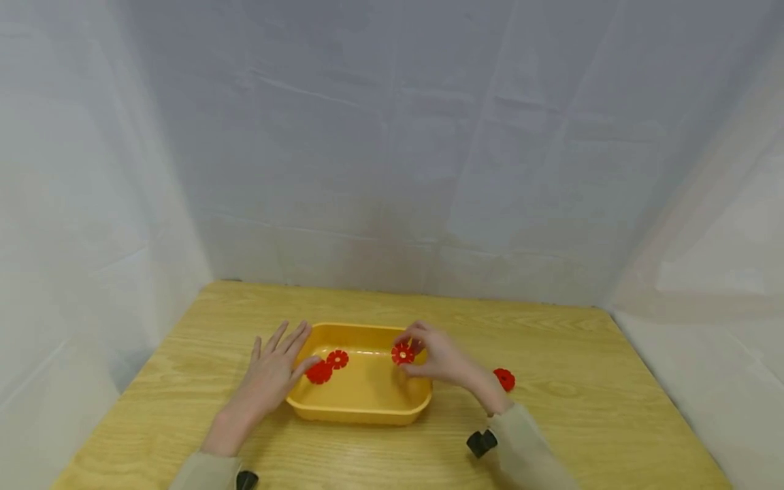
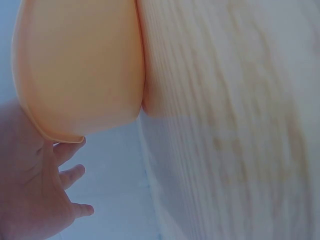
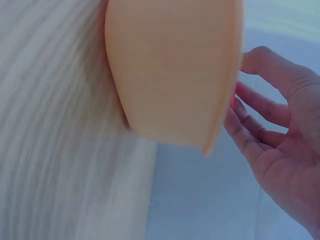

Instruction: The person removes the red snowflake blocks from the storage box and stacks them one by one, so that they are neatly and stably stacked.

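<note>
Head view: a person sits at a light wooden table enclosed by white fabric walls, with a shallow yellow tray in front of them. The right hand pinches a red toothed disc between thumb and fingertips, holding it above the tray's right inner edge. Two more red discs already lie together on the tray floor near its left wall, touching or overlapping. A fourth red disc lies on the table just right of the right wrist, outside the tray. Judging by this, two pieces are in, one is over the tray, and one remains on the table. The left hand lies flat with fingers spread and straight, holding nothing, its fingertips resting against the tray's left rim. Left wrist view: the tray's yellow outer wall fills the upper left, with fingers relaxed just below its rim and wood grain beyond. Right wrist view: the tray wall stands beside the hand's curved fingers, with a sliver of red at the rim. No brand, label or writing can be read in any view.
</note>
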